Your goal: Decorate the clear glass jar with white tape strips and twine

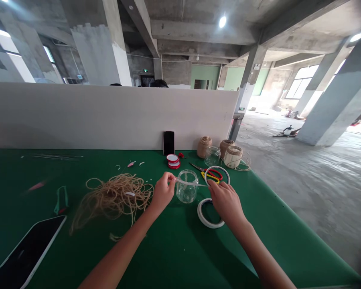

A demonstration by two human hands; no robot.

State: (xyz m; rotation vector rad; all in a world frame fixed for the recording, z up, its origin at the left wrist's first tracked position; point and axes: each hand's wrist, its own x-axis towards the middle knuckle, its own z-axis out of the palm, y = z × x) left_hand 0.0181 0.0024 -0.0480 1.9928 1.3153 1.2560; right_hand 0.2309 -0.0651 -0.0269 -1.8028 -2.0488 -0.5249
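Observation:
A strip of white tape [192,184] is stretched between my two hands, in front of the rim of a clear glass jar [187,194]. My left hand [164,190] pinches the strip's free end, left of the jar. Closed on the tape roll [228,171] at its lower edge is my right hand [226,200], right of the jar. A second, wider white tape roll [202,216] lies flat on the green table below my right hand. Scissors with red and yellow handles [212,175] lie behind the held roll and show partly through its ring.
Tangled jute twine [117,196] lies to the left. At the back right stand twine-wrapped jars [204,147] and another glass jar [212,156]. Red tape spools [173,161] sit near a propped phone [169,143]. A larger phone [27,253] lies front left. A white partition [108,116] bounds the table's back.

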